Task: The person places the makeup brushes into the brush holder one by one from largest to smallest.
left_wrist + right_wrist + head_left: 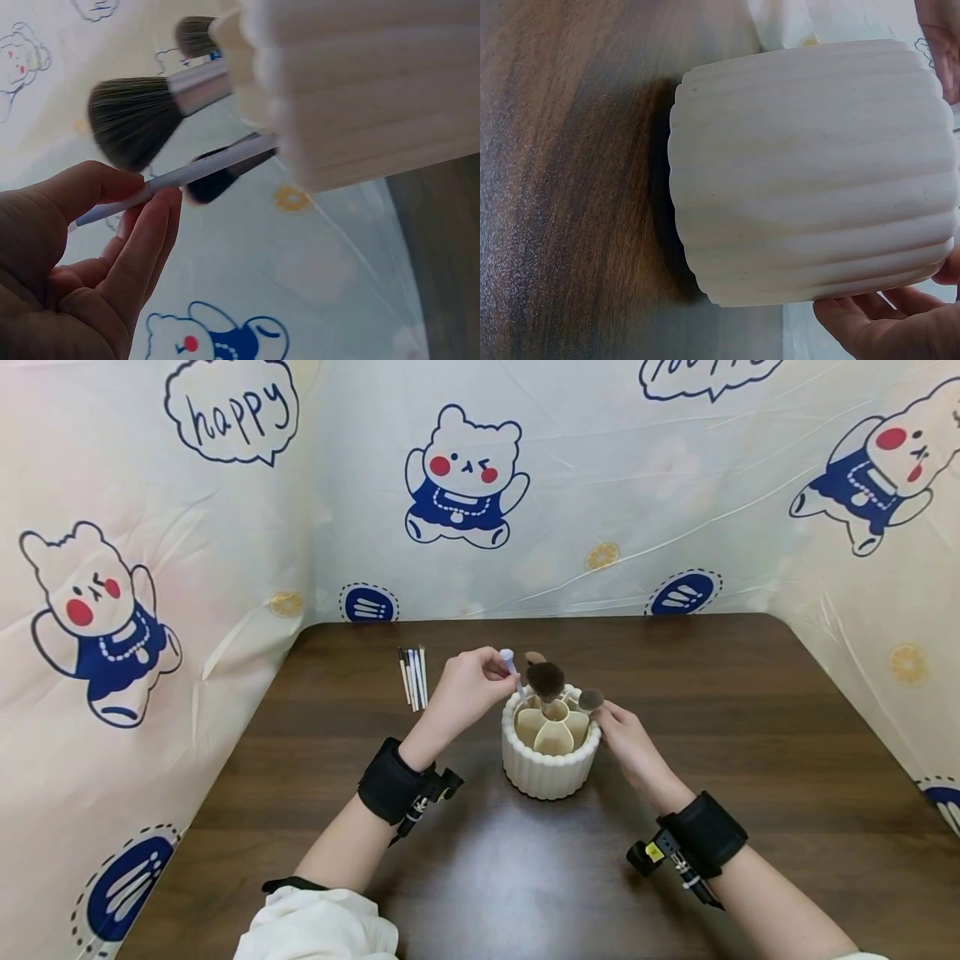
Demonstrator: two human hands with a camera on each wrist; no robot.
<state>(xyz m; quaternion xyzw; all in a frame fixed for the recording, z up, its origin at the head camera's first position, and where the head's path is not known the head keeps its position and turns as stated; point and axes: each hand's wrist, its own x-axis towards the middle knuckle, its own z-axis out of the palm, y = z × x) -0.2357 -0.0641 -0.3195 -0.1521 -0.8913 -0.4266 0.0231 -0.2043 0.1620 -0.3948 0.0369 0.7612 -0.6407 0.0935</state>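
A cream fluted makeup brush holder (551, 772), divided into petal-shaped compartments, stands on the table. My left hand (474, 683) pinches a slim pale lavender makeup brush (217, 161) between thumb and fingertips. The lower end of this brush goes past the holder's rim, where it is hidden from the left wrist view. On the holder's right side, my right hand (633, 747) grips the wall near the rim with curled fingers (847, 322). A large fluffy brush (546, 680) rises from the holder, with a smaller round-headed brush (591, 700) at its right and a brown-tipped brush (534, 657) behind.
Several slim brushes (414, 678) lie side by side on the dark wooden table (337, 727), left of my left hand. Behind the table's far edge hangs a pale cloth (585, 485) printed with bears. Each wrist wears a black strap (705, 835) with a small camera.
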